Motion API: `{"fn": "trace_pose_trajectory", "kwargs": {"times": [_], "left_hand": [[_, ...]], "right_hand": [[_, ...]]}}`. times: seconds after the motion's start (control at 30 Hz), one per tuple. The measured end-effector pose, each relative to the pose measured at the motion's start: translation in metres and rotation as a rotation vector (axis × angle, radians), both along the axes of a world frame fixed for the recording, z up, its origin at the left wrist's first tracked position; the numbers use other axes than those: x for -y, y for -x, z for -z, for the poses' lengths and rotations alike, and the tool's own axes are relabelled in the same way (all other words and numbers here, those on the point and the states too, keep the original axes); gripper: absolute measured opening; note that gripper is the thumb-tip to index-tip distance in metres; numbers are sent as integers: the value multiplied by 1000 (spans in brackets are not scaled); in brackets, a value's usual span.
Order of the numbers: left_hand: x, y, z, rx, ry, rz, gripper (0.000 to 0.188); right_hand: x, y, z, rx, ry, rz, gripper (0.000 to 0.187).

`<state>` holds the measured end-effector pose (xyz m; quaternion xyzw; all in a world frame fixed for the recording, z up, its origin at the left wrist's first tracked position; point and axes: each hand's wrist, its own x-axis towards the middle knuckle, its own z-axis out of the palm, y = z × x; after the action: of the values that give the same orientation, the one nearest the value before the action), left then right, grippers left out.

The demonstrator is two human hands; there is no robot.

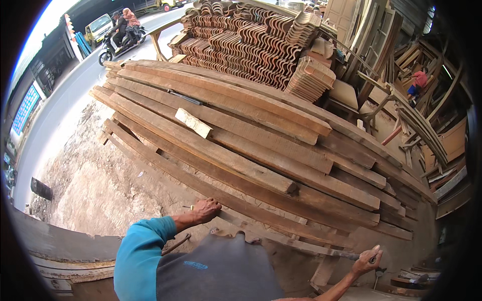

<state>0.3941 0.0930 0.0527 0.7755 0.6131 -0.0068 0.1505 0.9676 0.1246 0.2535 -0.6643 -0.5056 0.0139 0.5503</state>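
Note:
My left hand (205, 210) is closed in a fist at the left end of a narrow wooden strip (281, 238) in front of me. A small thin tip (188, 206) sticks out on the fist's left side; what it belongs to is hidden. Off to the right, my right hand (369, 260) is wrapped round a dark rod-like tool (346, 254), whose shaft points left along the strip. A round, hollow-looking end shows at the hand. The tool's exact kind cannot be made out. Just beyond the strip lies a long timber beam (226, 199).
Several long beams (241, 130) lie stacked ahead, with a short pale offcut (194, 123) and a dark slim tool (185, 97) on top. Behind stand piled roof tiles (241, 45). A motorbike (123, 42) with two riders is on the road at left. A person (419, 80) is among timber at right.

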Motion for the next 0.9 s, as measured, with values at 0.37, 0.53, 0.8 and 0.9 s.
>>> {"fn": "trace_pose_trajectory", "kwargs": {"times": [0.37,0.53,0.8,0.9], "left_hand": [[-11,8,-18,92,160,39,44],[11,26,-50,415,-228,107,58],[55,1,-70,960,63,-41,61],[75,11,-67,1016,-44,-93,59]], "right_hand": [[23,160,-35,149,28,-439,37],[45,237,-68,-289,-122,-827,37],[52,347,-84,-606,-202,-1495,38],[42,370,-87,-680,-155,-1749,38]]}}
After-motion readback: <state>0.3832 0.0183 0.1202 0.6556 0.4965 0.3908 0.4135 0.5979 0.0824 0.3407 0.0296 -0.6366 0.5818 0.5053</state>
